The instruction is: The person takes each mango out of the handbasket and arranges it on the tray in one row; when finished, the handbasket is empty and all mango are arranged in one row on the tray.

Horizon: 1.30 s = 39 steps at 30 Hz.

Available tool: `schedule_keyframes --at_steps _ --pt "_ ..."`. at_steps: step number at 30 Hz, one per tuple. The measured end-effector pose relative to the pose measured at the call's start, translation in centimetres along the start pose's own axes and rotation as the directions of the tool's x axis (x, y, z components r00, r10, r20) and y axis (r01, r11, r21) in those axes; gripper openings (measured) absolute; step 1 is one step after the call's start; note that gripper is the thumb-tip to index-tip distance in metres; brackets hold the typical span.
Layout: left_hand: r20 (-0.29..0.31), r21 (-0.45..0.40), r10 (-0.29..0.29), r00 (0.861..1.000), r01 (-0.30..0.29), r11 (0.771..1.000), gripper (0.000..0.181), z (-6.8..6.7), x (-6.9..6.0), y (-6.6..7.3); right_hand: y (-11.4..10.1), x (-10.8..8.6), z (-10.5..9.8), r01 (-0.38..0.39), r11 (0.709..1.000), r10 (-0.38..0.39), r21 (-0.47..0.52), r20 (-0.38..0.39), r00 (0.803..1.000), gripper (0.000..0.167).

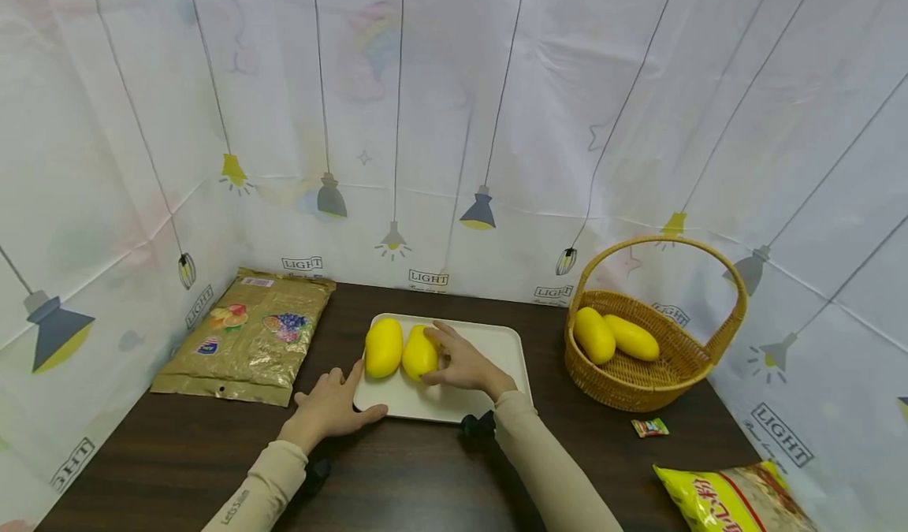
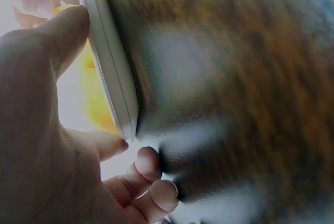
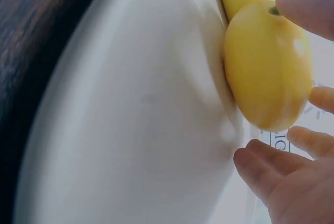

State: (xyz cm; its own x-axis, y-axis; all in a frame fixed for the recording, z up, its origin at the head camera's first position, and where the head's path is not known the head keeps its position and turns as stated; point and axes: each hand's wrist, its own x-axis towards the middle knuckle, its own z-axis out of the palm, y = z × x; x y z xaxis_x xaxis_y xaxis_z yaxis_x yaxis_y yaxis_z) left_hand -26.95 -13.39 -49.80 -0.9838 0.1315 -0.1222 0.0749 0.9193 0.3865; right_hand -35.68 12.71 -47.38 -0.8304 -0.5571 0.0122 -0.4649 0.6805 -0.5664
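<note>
Two yellow mangoes lie side by side on a white tray (image 1: 489, 351). My right hand (image 1: 464, 361) holds the right-hand mango (image 1: 420, 352) between thumb and fingers. In the right wrist view, the thumb meets this mango (image 3: 269, 67) near its green stem end, while some fingers stand apart from it. To its left, the other mango (image 1: 384, 348) lies untouched by either hand. My left hand (image 1: 329, 410) rests at the tray's front left corner with fingers spread. The left wrist view shows its thumb and forefinger against the rim of the tray (image 2: 112, 72).
A wicker basket (image 1: 638, 390) with a tall handle holds two more mangoes, at the right. Before it lie a small wrapped candy (image 1: 649, 427) and a yellow food packet (image 1: 738, 496). A gold bag (image 1: 248, 339) lies at the left. Patterned curtains border the dark table (image 1: 397, 469).
</note>
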Motion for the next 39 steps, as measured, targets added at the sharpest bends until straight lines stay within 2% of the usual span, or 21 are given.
schedule_keyframes --at_steps 8,14,20,24,30,35,39 --pt "0.017 0.000 -0.007 1.000 0.007 1.000 0.103 0.0 0.1 -0.1 0.0 -1.4 -1.3 0.000 0.998 0.002 0.066 -0.031 1.000 0.090" --pt "0.006 0.004 0.002 1.000 -0.002 1.000 0.103 0.3 0.1 -0.1 0.8 -3.7 -2.6 -0.035 0.999 0.034 -0.002 -0.072 0.997 0.081" --pt "-0.008 0.005 0.009 1.000 -0.009 1.000 0.102 0.2 0.1 -0.1 2.1 -6.5 -4.3 -0.082 0.996 0.078 -0.027 -0.124 0.989 0.074" --pt "0.001 -0.005 0.003 1.000 -0.003 1.000 0.103 0.2 -0.1 -0.1 3.6 -8.1 -5.4 -0.046 0.998 0.037 -0.047 -0.180 0.983 0.071" --pt "0.007 -0.005 -0.005 1.000 0.005 1.000 0.102 0.2 -0.1 -0.2 4.3 -10.4 -7.3 -0.034 0.994 0.006 -0.105 -0.254 0.967 0.066" --pt "0.006 -0.004 0.003 1.000 -0.003 1.000 0.103 0.2 -0.1 -0.2 4.8 -12.2 -8.9 -0.003 0.984 -0.059 -0.179 -0.339 0.939 0.060" --pt "0.005 -0.002 0.010 1.000 -0.010 1.000 0.102 0.2 0.0 -0.2 5.6 -13.6 -10.4 -0.040 0.977 -0.046 -0.209 -0.391 0.919 0.058"
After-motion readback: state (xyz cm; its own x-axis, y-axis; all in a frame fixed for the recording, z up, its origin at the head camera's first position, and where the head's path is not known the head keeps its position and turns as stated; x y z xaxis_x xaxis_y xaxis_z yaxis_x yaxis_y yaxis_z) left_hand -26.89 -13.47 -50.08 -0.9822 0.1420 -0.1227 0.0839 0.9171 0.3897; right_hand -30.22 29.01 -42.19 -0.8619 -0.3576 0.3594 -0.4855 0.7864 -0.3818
